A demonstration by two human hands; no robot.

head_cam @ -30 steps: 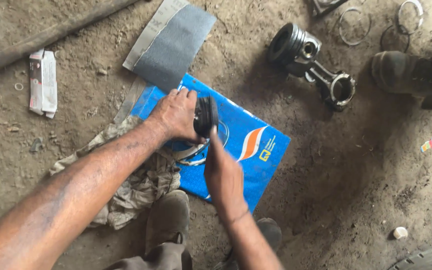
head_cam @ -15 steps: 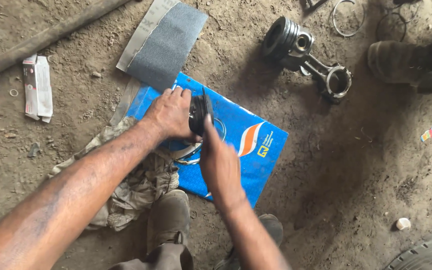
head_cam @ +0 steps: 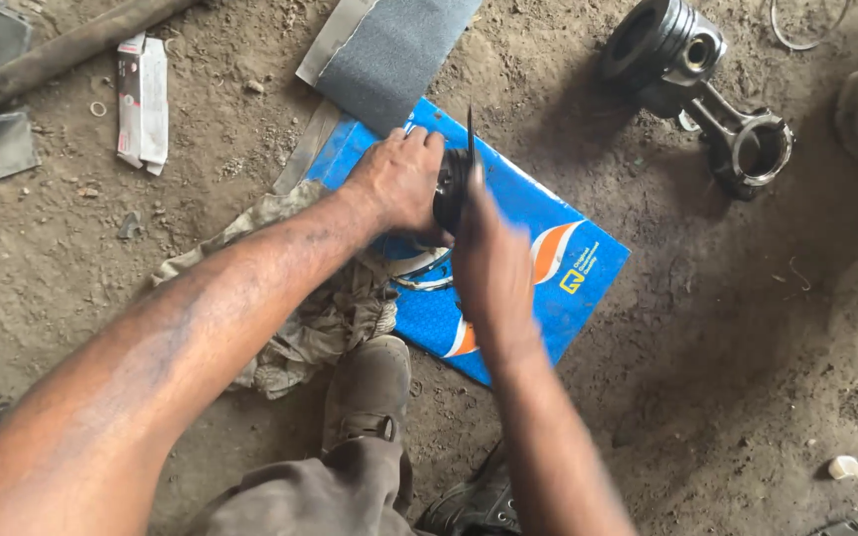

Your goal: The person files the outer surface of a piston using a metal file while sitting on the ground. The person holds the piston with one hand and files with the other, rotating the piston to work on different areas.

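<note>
My left hand (head_cam: 399, 182) grips a dark round piston (head_cam: 451, 189) held over a blue cardboard box (head_cam: 538, 213) that lies flat on the dirt floor. My right hand (head_cam: 489, 268), blurred with motion, holds a thin dark blade-like tool (head_cam: 470, 139) against the piston's side. Thin metal rings (head_cam: 419, 270) rest on the box just under my hands.
A second piston with its connecting rod (head_cam: 707, 89) lies on the dirt at upper right. A grey abrasive sheet (head_cam: 394, 55) sits above the box, a dirty rag (head_cam: 300, 308) to its left, a small white carton (head_cam: 143, 99) and a pipe (head_cam: 62, 50) at upper left. My shoe (head_cam: 369, 392) is below.
The view has shifted slightly. My right hand has moved up along the piston with the thin tool; my left hand keeps its grip on the piston.
</note>
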